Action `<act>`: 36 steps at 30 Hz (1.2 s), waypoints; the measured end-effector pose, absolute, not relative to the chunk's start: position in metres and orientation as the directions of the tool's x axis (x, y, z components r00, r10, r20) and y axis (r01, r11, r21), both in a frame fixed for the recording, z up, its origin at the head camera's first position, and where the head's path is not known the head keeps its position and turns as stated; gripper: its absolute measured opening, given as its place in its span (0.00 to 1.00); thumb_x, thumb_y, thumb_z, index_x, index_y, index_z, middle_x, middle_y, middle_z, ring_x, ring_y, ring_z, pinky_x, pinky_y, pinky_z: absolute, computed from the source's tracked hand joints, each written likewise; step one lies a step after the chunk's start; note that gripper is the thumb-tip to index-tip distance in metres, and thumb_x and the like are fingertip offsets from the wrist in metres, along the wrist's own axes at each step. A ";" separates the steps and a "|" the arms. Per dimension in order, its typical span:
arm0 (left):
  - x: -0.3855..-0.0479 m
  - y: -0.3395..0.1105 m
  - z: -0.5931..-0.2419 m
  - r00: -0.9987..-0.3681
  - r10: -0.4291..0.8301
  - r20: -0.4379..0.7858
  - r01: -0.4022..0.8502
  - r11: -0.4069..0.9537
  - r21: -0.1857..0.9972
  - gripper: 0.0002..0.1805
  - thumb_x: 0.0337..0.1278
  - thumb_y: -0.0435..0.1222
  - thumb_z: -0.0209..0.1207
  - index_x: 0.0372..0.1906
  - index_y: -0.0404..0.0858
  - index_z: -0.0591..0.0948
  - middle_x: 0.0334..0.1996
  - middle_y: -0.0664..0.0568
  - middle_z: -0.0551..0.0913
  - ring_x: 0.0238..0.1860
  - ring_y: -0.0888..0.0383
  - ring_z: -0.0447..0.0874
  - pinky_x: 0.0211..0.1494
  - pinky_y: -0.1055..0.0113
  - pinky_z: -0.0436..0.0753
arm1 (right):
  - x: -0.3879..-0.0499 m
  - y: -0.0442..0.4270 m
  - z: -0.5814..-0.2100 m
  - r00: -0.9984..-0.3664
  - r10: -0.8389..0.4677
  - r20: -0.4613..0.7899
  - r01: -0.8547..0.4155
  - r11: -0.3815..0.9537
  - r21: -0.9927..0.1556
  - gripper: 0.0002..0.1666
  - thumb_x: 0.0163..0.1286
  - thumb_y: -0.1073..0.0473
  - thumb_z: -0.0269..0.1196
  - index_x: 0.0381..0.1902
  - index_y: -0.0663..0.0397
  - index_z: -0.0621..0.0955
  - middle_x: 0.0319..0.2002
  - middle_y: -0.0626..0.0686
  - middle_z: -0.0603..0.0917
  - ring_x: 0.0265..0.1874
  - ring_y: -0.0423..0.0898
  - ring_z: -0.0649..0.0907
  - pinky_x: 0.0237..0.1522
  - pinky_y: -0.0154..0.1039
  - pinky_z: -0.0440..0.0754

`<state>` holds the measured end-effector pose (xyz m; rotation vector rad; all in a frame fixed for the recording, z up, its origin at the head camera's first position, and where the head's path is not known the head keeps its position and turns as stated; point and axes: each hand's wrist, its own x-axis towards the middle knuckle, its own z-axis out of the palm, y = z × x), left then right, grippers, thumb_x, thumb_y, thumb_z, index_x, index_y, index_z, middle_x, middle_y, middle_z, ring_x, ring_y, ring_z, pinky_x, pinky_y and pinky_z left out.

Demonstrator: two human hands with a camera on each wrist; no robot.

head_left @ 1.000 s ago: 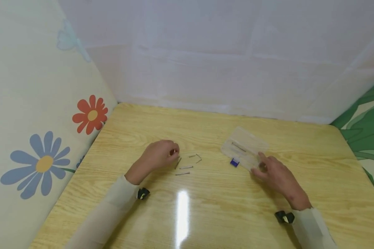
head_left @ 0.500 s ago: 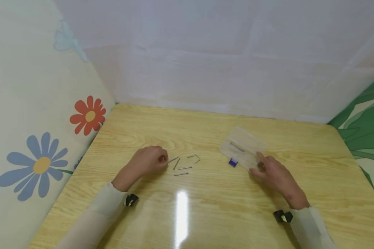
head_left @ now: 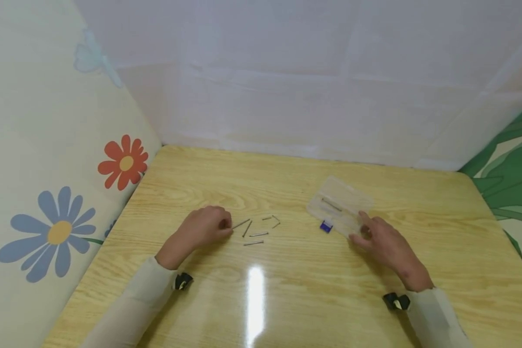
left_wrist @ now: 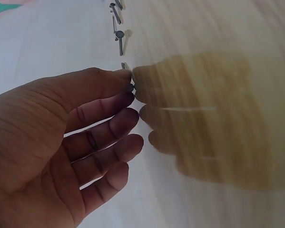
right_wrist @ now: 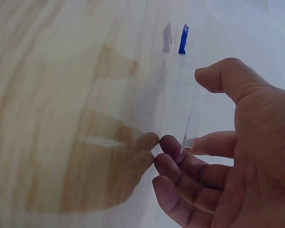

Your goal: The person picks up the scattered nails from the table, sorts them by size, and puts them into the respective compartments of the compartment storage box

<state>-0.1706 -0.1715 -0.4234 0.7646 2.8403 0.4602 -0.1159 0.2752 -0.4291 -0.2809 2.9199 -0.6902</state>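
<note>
In the head view my left hand is low over the wooden table, thumb and index finger pinching the near end of a nail. The left wrist view shows the nail's head between those fingertips; the other fingers are loosely bent. Just to the right lie several loose nails, some longer than others. My right hand holds a clear plastic box by its near right end, thumb and fingers on opposite edges. One nail lies in the box. A blue clasp juts from its near left side.
The wood-patterned tabletop reaches a pale cloth backdrop at the back. A flower-printed panel borders the left side, and a green leaf print the right. A black wrist strap sits at the right cuff.
My left hand has moved left and slightly nearer, bringing the nail in its fingertips into view. It has barely moved in the last half second. The right hand and box have stayed put.
</note>
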 end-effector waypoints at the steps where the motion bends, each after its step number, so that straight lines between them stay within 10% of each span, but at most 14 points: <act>1: -0.170 -0.171 -0.423 -0.857 0.510 -0.077 0.460 0.823 0.335 0.07 0.60 0.39 0.69 0.28 0.48 0.84 0.27 0.61 0.79 0.29 0.61 0.75 0.31 0.61 0.77 | -0.116 0.276 -0.429 -0.974 -0.209 -0.082 -0.150 0.878 -0.454 0.48 0.72 0.49 0.67 0.74 0.76 0.61 0.45 0.64 0.81 0.42 0.58 0.81 0.45 0.60 0.79; 36: -0.179 -0.164 -0.429 -0.804 0.595 -0.020 0.556 0.764 0.327 0.11 0.48 0.25 0.60 0.21 0.43 0.74 0.18 0.58 0.71 0.22 0.61 0.67 0.28 0.66 0.70 | -0.117 0.275 -0.429 -0.972 -0.214 -0.094 -0.147 0.872 -0.466 0.47 0.72 0.50 0.66 0.74 0.77 0.61 0.47 0.65 0.83 0.43 0.58 0.83 0.46 0.59 0.80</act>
